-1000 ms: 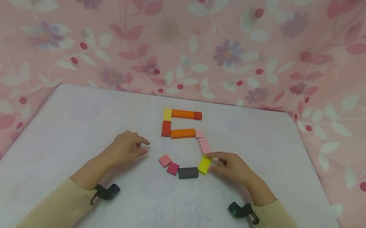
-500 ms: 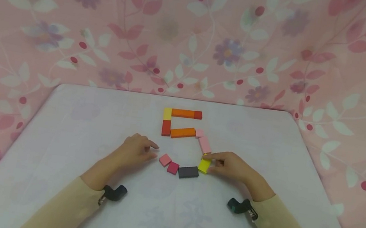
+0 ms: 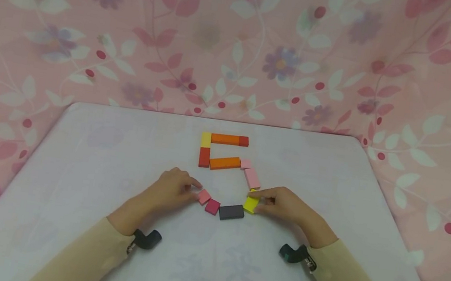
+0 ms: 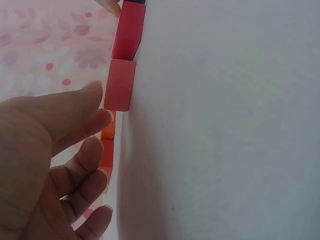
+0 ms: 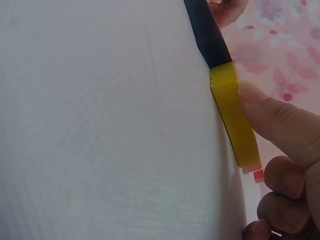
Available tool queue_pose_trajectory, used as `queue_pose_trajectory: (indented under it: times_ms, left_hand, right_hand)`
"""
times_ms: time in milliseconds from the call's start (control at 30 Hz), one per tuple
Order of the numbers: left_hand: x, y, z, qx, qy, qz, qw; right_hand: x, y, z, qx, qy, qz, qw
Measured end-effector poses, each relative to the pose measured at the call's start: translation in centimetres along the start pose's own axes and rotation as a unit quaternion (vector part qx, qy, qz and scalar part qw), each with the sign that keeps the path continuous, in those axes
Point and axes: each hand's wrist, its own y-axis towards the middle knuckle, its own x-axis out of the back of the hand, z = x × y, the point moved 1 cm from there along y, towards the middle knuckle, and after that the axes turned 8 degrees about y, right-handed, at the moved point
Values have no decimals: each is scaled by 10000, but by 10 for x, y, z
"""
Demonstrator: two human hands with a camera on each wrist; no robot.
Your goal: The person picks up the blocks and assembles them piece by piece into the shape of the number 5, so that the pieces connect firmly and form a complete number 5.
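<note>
In the head view my left hand (image 3: pixel 176 190) is at the left end of a curved row of flat blocks, its thumb and index fingertips right at the edge of a salmon-pink block (image 3: pixel 204 197). The left wrist view shows the thumb beside that block (image 4: pixel 120 85), other fingers loosely bent. My right hand (image 3: pixel 286 205) pinches a yellow block (image 3: pixel 251 204) between index finger and thumb, at the row's right side. Between them lie a crimson block (image 3: pixel 212 207) and a dark grey block (image 3: pixel 231 212). In the right wrist view the yellow block (image 5: pixel 235 117) meets the dark grey one.
Behind, two pink blocks (image 3: pixel 252 178), two orange blocks (image 3: pixel 224 163), red blocks (image 3: pixel 204 157) and a pale yellow block (image 3: pixel 206 140) continue the figure, shaped like a 5. The white-covered table (image 3: pixel 97 150) ends at a pink floral curtain (image 3: pixel 206 35).
My left hand has moved right, from apart to the edge of the salmon-pink block. My right hand stays on the yellow block, which has shifted very slightly.
</note>
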Motion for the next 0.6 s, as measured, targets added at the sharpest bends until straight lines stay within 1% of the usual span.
queue_pose_trajectory:
  times_ms: [267,367,500,600]
  left_hand:
    - [1,-2,-3,-153,-34,-113,9998]
    - [2,-2,-4,-148,-21,-113,9998]
    - [6,0,-7,-163,-12,-147,9998]
    - [9,2,-11,-191,18,-214,9996]
  right_hand:
    - [-3,0,0,-99,67,-125,9999]
    - [-1,-1,0,-277,-23,-220,9994]
    - [5,2,3,-611,-227,-699,9954]
    - [9,7,5,-731,-307,-960,9922]
